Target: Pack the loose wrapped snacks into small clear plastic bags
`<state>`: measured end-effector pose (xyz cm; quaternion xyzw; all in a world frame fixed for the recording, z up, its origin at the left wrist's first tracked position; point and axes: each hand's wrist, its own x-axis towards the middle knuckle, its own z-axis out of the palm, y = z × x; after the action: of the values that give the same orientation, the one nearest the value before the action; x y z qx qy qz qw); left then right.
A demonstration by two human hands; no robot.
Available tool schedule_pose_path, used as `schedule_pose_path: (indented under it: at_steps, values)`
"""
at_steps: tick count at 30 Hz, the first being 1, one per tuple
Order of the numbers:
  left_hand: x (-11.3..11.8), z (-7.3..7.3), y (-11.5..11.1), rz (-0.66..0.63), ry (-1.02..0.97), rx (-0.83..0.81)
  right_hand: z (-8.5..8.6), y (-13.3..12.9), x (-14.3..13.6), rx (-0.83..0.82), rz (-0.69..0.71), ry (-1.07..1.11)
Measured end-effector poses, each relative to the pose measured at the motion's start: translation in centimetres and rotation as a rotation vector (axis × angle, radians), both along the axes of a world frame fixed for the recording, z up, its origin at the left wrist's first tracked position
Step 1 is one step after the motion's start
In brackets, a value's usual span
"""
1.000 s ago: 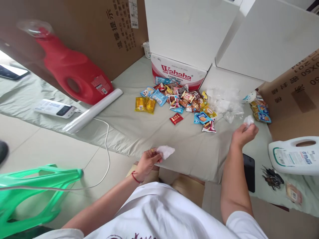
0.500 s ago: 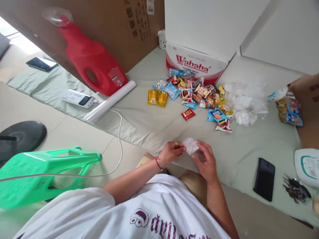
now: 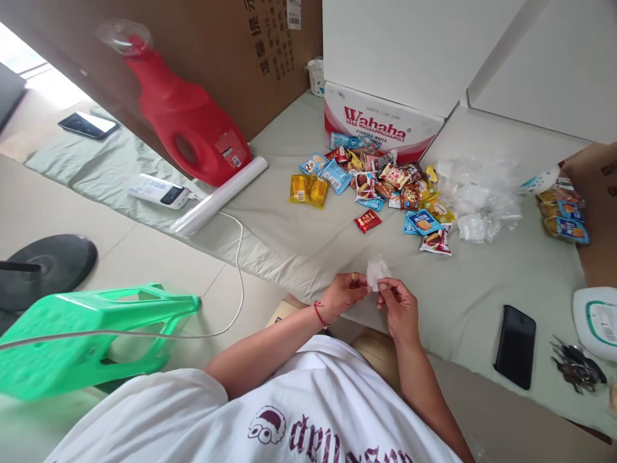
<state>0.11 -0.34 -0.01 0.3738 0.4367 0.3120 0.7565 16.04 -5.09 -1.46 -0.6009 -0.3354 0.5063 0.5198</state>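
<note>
Between my hands is a small crumpled piece of clear plastic, held just above the front edge of the green cloth. My left hand pinches its lower left side. The fingers of my right hand are closed on its lower right side. Beyond them on the cloth lie a red snack packet and a heap of colourful snack packets. A pile of clear plastic bags rests to the right of the heap.
A white plastic roll and red jug lie at left, near a power bank. A green stool stands lower left. At right are a black phone, keys and a white pack. Boxes stand behind.
My right hand has closed in from the plastic's right side to pinch its lower edge. The plastic now stands more upright between both hands. The view has shifted slightly.
</note>
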Motion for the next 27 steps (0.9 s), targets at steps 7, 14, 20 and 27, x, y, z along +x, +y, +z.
schedule_pose_path:
  at_steps: [7,14,20,27]
  values:
    - [0.0,-0.5,0.3,0.022,-0.011,0.011,0.1,-1.0,0.3,0.141,0.094,-0.254]
    - [-0.3,-0.4,0.2,-0.089,-0.077,0.001,0.1,-0.9,2.2,0.225,0.064,-0.425]
    - [-0.5,-0.1,0.1,-0.08,-0.059,0.012,0.0,-1.0,2.2,0.181,0.06,-0.366]
    - [0.2,-0.3,0.2,0.004,-0.093,-0.062,0.3,-1.4,1.7,0.309,0.184,-0.522]
